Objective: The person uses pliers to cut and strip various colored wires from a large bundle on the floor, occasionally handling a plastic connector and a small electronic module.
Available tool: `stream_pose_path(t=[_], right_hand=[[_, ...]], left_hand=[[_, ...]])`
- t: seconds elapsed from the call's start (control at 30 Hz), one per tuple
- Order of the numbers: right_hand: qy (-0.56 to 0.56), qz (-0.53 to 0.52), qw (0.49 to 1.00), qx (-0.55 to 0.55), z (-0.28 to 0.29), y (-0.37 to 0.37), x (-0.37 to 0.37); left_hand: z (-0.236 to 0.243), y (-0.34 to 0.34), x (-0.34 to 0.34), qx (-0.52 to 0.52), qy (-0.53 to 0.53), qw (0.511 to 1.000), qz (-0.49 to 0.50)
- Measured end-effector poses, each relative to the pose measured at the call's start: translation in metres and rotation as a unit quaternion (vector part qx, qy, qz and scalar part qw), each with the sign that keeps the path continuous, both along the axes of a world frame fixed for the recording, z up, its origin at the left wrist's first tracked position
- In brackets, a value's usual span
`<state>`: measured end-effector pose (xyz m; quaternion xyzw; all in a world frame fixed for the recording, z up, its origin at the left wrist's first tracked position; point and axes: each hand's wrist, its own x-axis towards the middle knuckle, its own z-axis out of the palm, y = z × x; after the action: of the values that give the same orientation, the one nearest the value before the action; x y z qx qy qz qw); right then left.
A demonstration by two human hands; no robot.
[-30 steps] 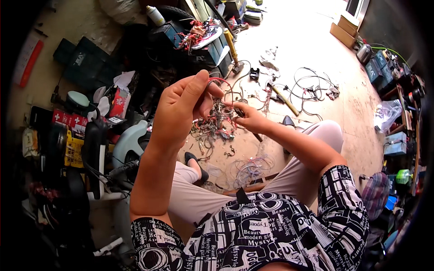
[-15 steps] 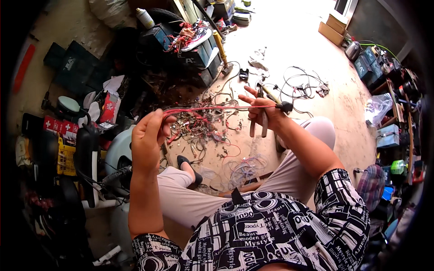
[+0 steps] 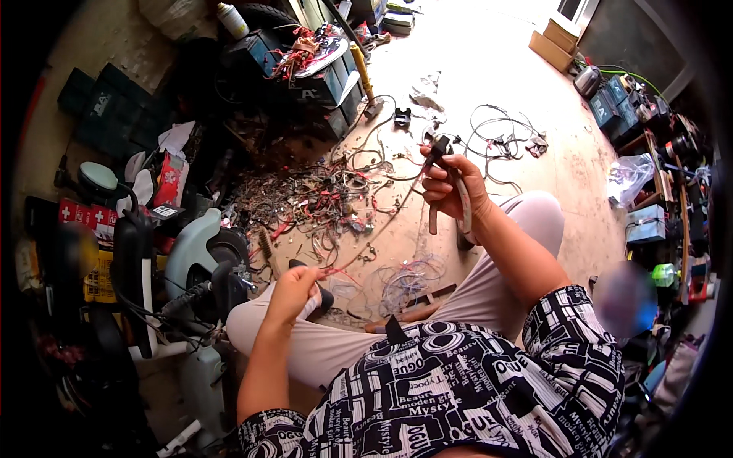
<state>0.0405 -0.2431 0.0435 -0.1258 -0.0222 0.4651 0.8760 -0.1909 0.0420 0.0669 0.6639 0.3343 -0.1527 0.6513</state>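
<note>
My left hand (image 3: pixel 296 291) is closed low over my lap, its fingertips pinching the reddish end of a thin wire (image 3: pixel 371 238). From there the wire slants up to my right hand (image 3: pixel 472 185), which is raised at the centre right. That hand is wrapped around a pair of pliers (image 3: pixel 463 200) with worn handles pointing down. A dark piece at the top of my right fingers meets the wire; I cannot tell whether it is the pliers' head or a connector. Beyond my hands, a heap of wire scraps (image 3: pixel 305 198) covers the floor.
Clear tangled wire (image 3: pixel 408 286) lies between my legs. A looped black cable (image 3: pixel 504 126) and a small black clip-like part (image 3: pixel 402 117) rest farther off. A grey-green vehicle part (image 3: pixel 191 252) stands at left, a hammer (image 3: pixel 363 72) beyond the heap, and crowded shelves (image 3: pixel 649 221) at right.
My left hand has dropped toward my lap, and the wire, level before, now slants. My right fingers, spread before, have closed around the pliers.
</note>
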Motion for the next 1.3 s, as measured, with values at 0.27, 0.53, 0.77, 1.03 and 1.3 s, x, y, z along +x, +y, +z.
stream_pose_path(t=[0.27, 0.53, 0.77, 1.03, 1.3], right_hand=[[-0.114, 0.116, 0.964, -0.212, -0.015, 0.019, -0.016], [-0.172, 0.112, 0.933, -0.294, -0.013, 0.039, -0.029], [-0.158, 0.071, 0.880, -0.443, -0.023, 0.028, -0.025], [-0.123, 0.099, 0.865, -0.476, -0.031, 0.026, -0.028], [-0.152, 0.061, 0.852, -0.497, -0.056, 0.031, -0.005]], left_hand=[[-0.088, -0.005, -0.027, 0.536, -0.229, 0.762, -0.283], [-0.070, -0.069, 0.047, 0.241, -0.117, 0.890, -0.370], [-0.060, -0.093, 0.057, 0.201, -0.072, 0.924, -0.318], [-0.094, -0.103, 0.103, 0.016, -0.288, 0.953, -0.092], [-0.092, -0.107, 0.145, -0.235, -0.129, 0.962, -0.057]])
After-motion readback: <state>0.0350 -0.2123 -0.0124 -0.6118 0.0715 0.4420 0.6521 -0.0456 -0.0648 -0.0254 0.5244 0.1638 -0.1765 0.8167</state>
